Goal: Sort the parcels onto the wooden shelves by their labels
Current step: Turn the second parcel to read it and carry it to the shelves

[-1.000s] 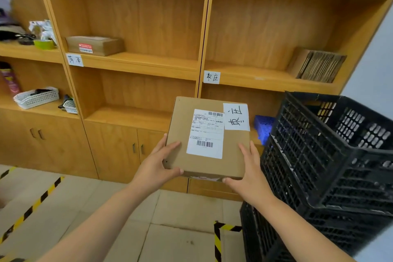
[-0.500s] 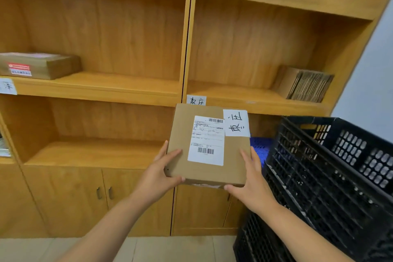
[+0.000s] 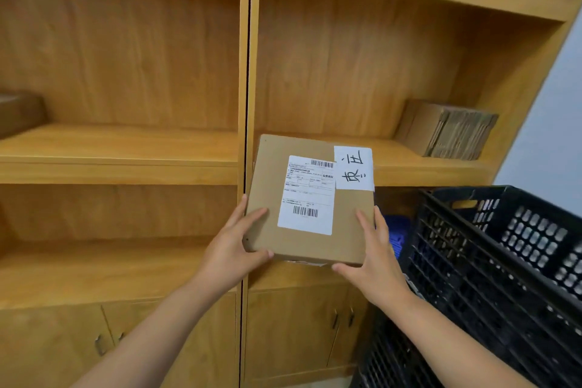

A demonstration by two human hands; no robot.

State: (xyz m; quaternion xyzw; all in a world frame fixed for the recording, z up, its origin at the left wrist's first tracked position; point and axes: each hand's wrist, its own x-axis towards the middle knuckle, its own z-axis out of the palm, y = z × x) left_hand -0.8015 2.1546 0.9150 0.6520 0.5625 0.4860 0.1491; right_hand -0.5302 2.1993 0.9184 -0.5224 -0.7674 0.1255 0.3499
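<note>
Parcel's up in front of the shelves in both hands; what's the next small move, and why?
Probably push the parcel forward onto the right-hand shelf. Both the left hand and the right hand hold it level with that board, and bare space lies left of the flattened cardboard stack.

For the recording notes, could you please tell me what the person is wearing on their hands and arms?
Nothing is worn that shows. The left hand and right hand are bare, with no gloves, rings or wristbands visible. Both forearms are uncovered down to the bottom edge of the picture, so no sleeve shows. No watch, tape or marking can be seen on either wrist.
</note>
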